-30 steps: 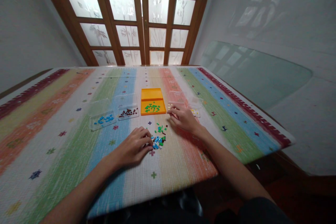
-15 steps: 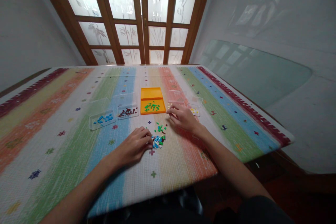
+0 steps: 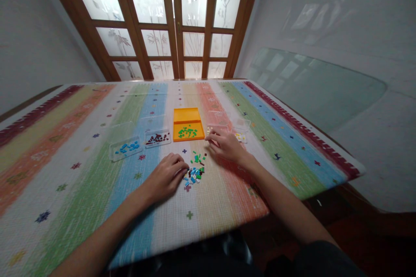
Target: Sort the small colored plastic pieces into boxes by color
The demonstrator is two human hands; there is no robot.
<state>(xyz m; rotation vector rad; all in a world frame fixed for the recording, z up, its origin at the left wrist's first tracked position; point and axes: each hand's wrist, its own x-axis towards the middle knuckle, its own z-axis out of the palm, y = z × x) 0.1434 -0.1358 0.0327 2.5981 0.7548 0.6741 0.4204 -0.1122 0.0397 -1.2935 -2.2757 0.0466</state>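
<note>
A small heap of mixed tiny bricks (image 3: 195,171), green, blue and dark, lies on the striped tablecloth (image 3: 81,173) in front of me. My left hand (image 3: 165,177) rests palm down at the heap's left edge, fingers curled, fingertips touching the pieces. My right hand (image 3: 225,145) sits to the right, fingers pinched together near a clear box (image 3: 217,126); what it holds is too small to make out. An orange tray (image 3: 188,124) with green bricks stands behind the heap.
Clear boxes hold blue bricks (image 3: 126,148) and dark red bricks (image 3: 157,138) at the left; another clear box (image 3: 242,132) with yellow bits is at the right. The table's right edge (image 3: 325,147) drops off. A wooden glazed door (image 3: 175,21) stands beyond.
Both hands have stayed nearly in place. The left fingers have shifted slightly at the heap's edge, and the right hand has drifted a little toward the clear box.
</note>
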